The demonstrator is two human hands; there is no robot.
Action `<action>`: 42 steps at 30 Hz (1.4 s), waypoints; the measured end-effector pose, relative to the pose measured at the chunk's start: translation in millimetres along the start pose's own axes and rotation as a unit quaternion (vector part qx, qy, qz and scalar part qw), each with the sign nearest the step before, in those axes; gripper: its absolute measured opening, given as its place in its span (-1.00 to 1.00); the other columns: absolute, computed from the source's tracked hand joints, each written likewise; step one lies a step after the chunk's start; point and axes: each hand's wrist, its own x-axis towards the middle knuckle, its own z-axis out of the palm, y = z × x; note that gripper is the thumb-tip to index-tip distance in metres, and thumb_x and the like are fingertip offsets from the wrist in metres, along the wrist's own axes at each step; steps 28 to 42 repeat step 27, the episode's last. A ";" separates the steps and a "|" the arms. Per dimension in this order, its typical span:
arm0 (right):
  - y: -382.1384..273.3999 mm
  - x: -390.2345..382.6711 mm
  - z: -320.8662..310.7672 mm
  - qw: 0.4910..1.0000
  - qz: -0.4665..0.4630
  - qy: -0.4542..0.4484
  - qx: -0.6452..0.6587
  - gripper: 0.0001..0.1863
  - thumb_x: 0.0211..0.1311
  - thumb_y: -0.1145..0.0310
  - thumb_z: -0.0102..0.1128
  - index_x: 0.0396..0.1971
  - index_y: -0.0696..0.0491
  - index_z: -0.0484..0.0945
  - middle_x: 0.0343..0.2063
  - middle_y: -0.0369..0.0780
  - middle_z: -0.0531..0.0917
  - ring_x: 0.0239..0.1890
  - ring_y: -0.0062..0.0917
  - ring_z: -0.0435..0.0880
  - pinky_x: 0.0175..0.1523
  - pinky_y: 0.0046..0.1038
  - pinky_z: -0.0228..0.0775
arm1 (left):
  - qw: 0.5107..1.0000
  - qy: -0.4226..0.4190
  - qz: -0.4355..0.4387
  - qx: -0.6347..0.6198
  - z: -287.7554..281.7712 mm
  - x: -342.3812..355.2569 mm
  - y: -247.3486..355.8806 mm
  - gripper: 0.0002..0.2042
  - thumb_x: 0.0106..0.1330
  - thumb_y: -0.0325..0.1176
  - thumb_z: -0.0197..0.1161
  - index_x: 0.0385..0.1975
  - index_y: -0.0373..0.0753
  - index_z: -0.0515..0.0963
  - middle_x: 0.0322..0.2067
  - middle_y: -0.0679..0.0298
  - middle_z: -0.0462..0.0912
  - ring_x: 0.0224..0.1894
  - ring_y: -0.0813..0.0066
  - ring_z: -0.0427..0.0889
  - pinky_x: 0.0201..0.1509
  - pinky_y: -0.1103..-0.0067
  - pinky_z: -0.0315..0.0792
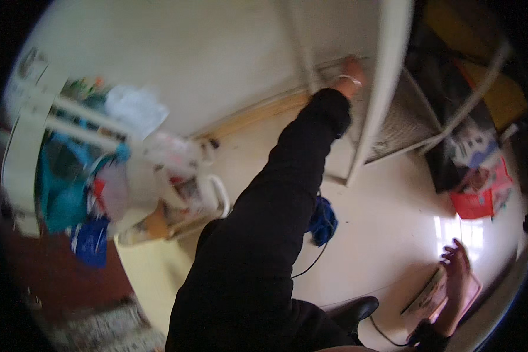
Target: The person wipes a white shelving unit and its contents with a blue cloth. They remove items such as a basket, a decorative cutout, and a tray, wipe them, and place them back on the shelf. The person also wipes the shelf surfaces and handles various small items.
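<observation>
My left arm, in a black sleeve, stretches far forward toward the wall. My left hand (352, 70), with a pale band at the wrist, is beside a white post (381, 88) of a metal frame, low against the wall. Its fingers are blurred, so I cannot see whether it grips anything. At the lower right my right hand (456, 264) hovers with fingers apart and slightly bent, nothing in it. Below it lies a flat pink-edged thing (437, 293). A dark blue bundle (322, 222) with a thin black cord sits on the floor, partly behind my left arm.
Inside the frame is a mesh shelf (402, 120). A red bag (475, 202) stands at the right. On the left are a white rack (26, 152), a teal bag (64, 193), a blue packet (91, 242) and a white plastic bag (136, 111). A black shoe (358, 311) shows below.
</observation>
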 end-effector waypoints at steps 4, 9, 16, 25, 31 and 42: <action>26.0 6.2 75.9 0.989 0.089 -0.110 -0.035 -0.48 0.26 0.27 0.06 0.14 0.21 0.24 -0.23 -0.12 0.56 -0.25 -0.49 0.56 -0.13 -0.52 0.45 | 0.892 0.174 0.283 0.308 8.6 -32.6 -14.4 -0.71 0.18 -0.34 0.09 -0.19 -0.42 0.47 -0.06 -0.11 0.43 -0.06 0.03 0.48 0.07 0.28 0.35; 0.1 40.7 144.8 0.983 -0.005 -0.180 -0.040 -0.54 0.26 0.31 0.05 0.09 0.23 0.30 -0.23 -0.14 0.58 -0.22 -0.52 0.56 -0.10 -0.52 0.44 | 0.858 -0.012 0.289 0.423 -43.3 -82.5 -18.4 -0.81 0.01 -0.44 0.03 -0.41 -0.30 0.56 -0.35 -0.08 0.55 -0.21 -0.01 0.52 -0.09 0.24 0.40; 46.3 69.2 162.6 0.977 -0.086 -0.194 -0.009 -0.72 0.30 0.27 0.01 -0.16 0.16 0.49 -0.38 -0.20 0.62 -0.33 -0.56 0.58 -0.14 -0.52 0.43 | 0.883 0.050 0.261 0.387 -62.0 -118.6 -15.4 -0.87 0.14 -0.41 0.06 -0.43 -0.24 0.56 -0.36 0.05 0.60 -0.27 0.06 0.57 -0.16 0.34 0.43; 189.6 37.1 200.8 0.952 -0.044 -0.164 -0.256 -0.76 0.18 0.28 0.10 -0.27 0.14 0.55 -0.42 -0.10 0.64 -0.35 -0.39 0.62 -0.16 -0.42 0.46 | 0.932 -0.055 0.178 0.311 -10.0 -64.1 -19.8 -0.47 0.27 0.12 -0.04 0.19 0.04 0.31 0.30 -0.05 0.02 0.35 -0.09 -0.08 0.37 0.31 -0.04; 187.8 33.9 195.1 0.946 -0.008 -0.150 -0.288 -0.73 0.17 0.22 0.13 -0.21 0.07 0.57 -0.32 -0.05 0.64 -0.20 -0.35 0.64 -0.05 -0.40 0.44 | 0.919 -0.015 0.159 0.360 6.0 -39.4 -20.3 -0.45 0.26 0.14 -0.03 0.22 0.08 0.27 0.36 0.06 -0.18 0.36 -0.11 -0.16 0.38 0.28 -0.07; 187.8 33.9 195.1 0.946 -0.008 -0.150 -0.288 -0.73 0.17 0.22 0.13 -0.21 0.07 0.57 -0.32 -0.05 0.64 -0.20 -0.35 0.64 -0.05 -0.40 0.44 | 0.919 -0.015 0.159 0.360 6.0 -39.4 -20.3 -0.45 0.26 0.14 -0.03 0.22 0.08 0.27 0.36 0.06 -0.18 0.36 -0.11 -0.16 0.38 0.28 -0.07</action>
